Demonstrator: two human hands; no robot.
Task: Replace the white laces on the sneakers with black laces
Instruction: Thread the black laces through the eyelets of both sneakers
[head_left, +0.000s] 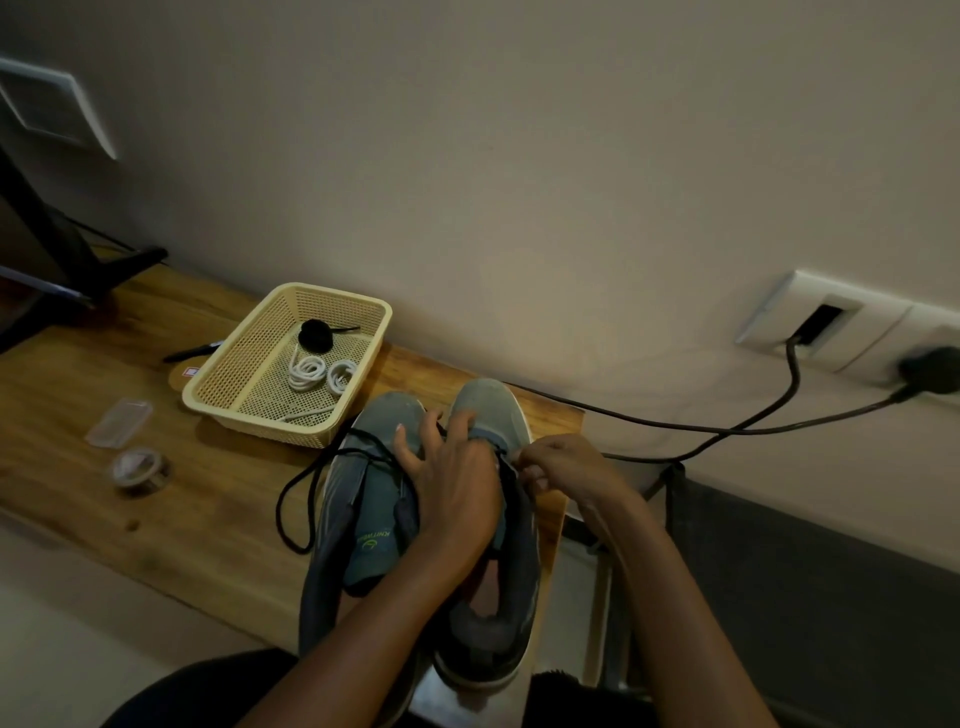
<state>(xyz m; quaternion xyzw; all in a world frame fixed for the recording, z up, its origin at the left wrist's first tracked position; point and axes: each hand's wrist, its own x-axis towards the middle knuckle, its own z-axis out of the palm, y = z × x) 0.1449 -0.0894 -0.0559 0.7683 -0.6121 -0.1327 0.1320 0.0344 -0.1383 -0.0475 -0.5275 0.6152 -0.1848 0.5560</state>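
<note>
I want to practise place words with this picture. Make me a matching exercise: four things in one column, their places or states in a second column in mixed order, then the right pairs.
Things
1. white laces
2. tape roll
3. plug
4. right hand

Places or states
A. in the wall socket
B. pinches a black lace
C. coiled in the basket
D. on the table, near the clear case

Pairs: 1-C, 2-D, 3-A, 4-B

The left hand hid the lacing of the right sneaker, the basket covered most of a card, and the left edge cropped the monitor.
</note>
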